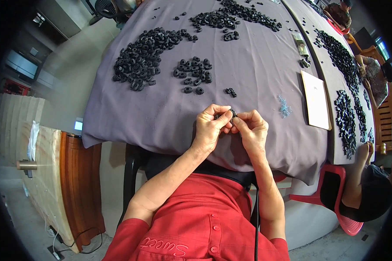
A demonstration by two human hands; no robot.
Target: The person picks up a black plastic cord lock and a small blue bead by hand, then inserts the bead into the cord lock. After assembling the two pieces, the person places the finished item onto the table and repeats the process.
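Close together over the near part of the grey cloth, my left hand (213,123) and my right hand (249,125) pinch a small black ribbed plastic part (233,113) between their fingertips. Most of that part is covered by the fingers. Just beyond the hands lies a tiny cluster of black parts (231,92). Farther left sits a loose group of black ribbed parts (193,71), with a large heap of the same parts (137,58) behind it. To the right of my hands, small clear-blue pieces (284,107) are scattered on the cloth.
A pale rectangular board (315,100) lies at the table's right side. More black parts (235,16) spread along the far end. On the adjoining table, other people sit by long piles of black parts (345,124). A red chair (342,204) stands at right, a wooden cabinet (80,187) at left.
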